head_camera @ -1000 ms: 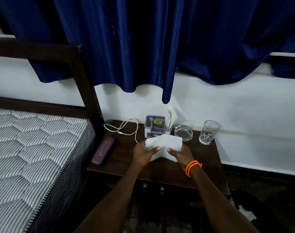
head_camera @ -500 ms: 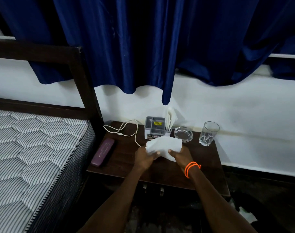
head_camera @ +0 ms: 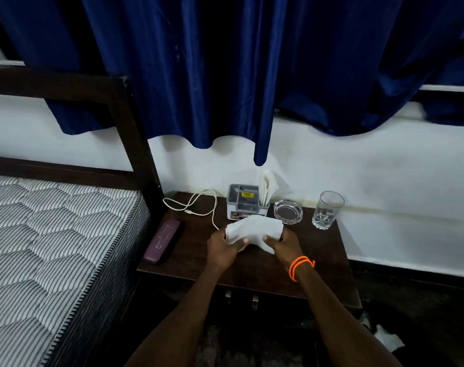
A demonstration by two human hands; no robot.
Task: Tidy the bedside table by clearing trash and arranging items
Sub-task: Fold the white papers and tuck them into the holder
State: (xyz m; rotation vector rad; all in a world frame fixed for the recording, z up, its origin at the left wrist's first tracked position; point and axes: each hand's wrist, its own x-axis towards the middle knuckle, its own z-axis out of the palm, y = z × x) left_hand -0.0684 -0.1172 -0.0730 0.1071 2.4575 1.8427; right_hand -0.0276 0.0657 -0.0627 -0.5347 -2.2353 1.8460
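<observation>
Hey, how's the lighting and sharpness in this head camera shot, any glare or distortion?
Head view: dim overall, the floor nearly black; white tissue held by both hands is brightest and loses detail; faint glints on the glass and ashtray; wide-angle bending curves the mattress edge; focus reasonably sharp.

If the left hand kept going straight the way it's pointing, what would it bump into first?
Probably the grey organizer box. The left hand points up and away across the table while holding the white paper, and the box sits just beyond. Depth is hard to judge.
</observation>
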